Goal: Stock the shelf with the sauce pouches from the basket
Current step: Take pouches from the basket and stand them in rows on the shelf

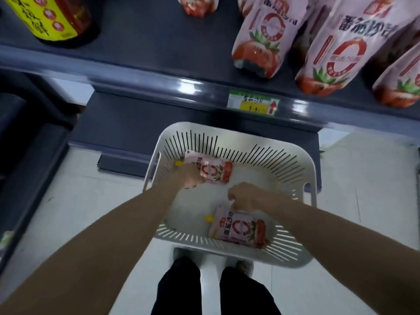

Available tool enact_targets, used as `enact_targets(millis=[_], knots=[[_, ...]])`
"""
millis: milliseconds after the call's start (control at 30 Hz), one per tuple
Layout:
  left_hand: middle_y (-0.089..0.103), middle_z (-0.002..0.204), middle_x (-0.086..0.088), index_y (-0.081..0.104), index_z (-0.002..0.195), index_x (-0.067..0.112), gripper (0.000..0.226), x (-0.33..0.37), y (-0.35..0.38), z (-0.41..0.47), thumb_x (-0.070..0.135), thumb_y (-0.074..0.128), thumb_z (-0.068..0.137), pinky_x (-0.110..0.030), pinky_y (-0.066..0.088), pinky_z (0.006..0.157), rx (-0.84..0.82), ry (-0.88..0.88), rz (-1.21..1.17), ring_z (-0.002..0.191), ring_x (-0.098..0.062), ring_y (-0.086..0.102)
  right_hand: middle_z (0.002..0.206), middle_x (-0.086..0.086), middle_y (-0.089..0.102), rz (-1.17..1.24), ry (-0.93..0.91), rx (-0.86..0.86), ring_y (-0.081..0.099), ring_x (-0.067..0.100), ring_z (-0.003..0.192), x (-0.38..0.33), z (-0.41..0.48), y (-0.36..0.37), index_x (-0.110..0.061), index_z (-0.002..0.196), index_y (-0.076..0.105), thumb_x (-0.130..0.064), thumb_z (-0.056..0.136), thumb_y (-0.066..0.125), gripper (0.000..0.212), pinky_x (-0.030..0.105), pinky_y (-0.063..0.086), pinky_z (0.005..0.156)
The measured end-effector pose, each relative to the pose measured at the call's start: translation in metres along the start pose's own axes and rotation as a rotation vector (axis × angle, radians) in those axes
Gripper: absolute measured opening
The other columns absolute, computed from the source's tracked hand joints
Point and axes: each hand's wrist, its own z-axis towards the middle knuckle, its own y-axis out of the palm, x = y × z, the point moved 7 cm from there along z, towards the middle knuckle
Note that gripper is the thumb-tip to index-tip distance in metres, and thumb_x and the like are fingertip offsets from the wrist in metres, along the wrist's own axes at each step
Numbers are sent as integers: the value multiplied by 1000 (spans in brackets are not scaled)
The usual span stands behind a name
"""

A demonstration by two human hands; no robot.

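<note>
A white slotted basket (pixel 302 169) stands on the floor below the dark shelf (pixel 141 42). Two pink tomato sauce pouches with yellow caps lie in it. My left hand (pixel 189 176) is closed on the far pouch (pixel 216 170) at its left side. My right hand (pixel 246 196) grips the top edge of the near pouch (pixel 241 229). Both pouches look close to the basket floor. Several matching pouches (pixel 329 53) stand on the right part of the shelf.
A dark bottle with a yellow label (pixel 52 17) stands at the shelf's left. A green and yellow price tag (pixel 253 103) sits on the shelf's front rail. A lower dark shelf (pixel 29 155) juts out at left. My feet are just behind the basket.
</note>
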Motion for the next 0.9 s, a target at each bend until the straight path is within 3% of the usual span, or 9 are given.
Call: enact_targets(millis=[133, 233, 367, 467, 533, 600, 700, 833, 900], knots=[[55, 99, -8, 54, 103, 7, 25, -33, 29, 18, 18, 66, 84, -27, 42, 62, 44, -175, -567, 72, -17, 49, 128, 14, 54, 82, -48, -65, 52, 29, 117, 3, 25, 45, -4, 123, 53, -23, 88, 60, 40, 34, 45, 95], [50, 88, -7, 53, 89, 11, 10, -36, 43, 25, 11, 62, 85, -32, 44, 71, 47, -236, -784, 68, -18, 46, 131, 15, 51, 129, -60, -71, 49, 28, 120, 1, 37, 62, -1, 127, 48, -24, 87, 64, 48, 29, 41, 90], [53, 75, -8, 51, 76, 9, 14, -31, 45, 37, 7, 59, 87, -35, 47, 80, 56, -294, -981, 66, -19, 50, 130, 17, 50, 231, 18, -49, 51, 32, 118, 8, 51, 72, -2, 133, 35, -16, 83, 67, 61, 33, 44, 85], [53, 60, -7, 47, 71, 8, 20, -23, 52, 44, 5, 56, 88, -27, 47, 57, 33, -334, -1135, 52, -15, 48, 133, 17, 51, 247, 26, -47, 50, 30, 121, 12, 56, 72, -1, 130, 44, -7, 88, 56, 45, 30, 43, 88], [53, 69, -7, 49, 78, 7, 12, -22, 53, 49, 4, 55, 88, -28, 41, 56, 92, -381, -1188, 59, -17, 48, 123, 18, 56, 218, 9, -49, 52, 28, 118, 13, 58, 68, 1, 114, 58, -4, 89, 53, 26, 27, 43, 85], [56, 80, -7, 52, 94, 9, 11, -21, 53, 55, 5, 58, 86, -32, 45, 62, 163, -414, -1229, 69, -19, 52, 102, 14, 60, 205, 7, -50, 55, 26, 108, 15, 59, 63, 0, 92, 63, -6, 89, 54, 11, 22, 38, 69], [63, 96, -7, 54, 103, 11, 23, -22, 53, 59, 7, 63, 82, -34, 45, 69, 230, -447, -1277, 83, -22, 59, 88, 12, 54, 201, -18, -25, 51, 24, 95, 17, 55, 52, -4, 80, 59, -7, 93, 49, 16, 21, 33, 64], [63, 112, -6, 55, 114, 10, 33, -29, 53, 64, 17, 63, 83, -38, 42, 66, 289, -455, -1304, 102, -26, 60, 103, 13, 53, 247, -20, 38, 46, 20, 93, 31, 39, 28, -2, 94, 57, -1, 91, 48, 10, 21, 38, 64], [62, 113, -7, 54, 115, 7, 32, -29, 44, 60, 11, 62, 85, -45, 49, 70, 388, -379, -1264, 101, -26, 59, 119, 16, 56, 271, -13, 78, 52, 24, 107, 39, 30, 16, 3, 113, 61, -1, 91, 49, 25, 28, 44, 84]])
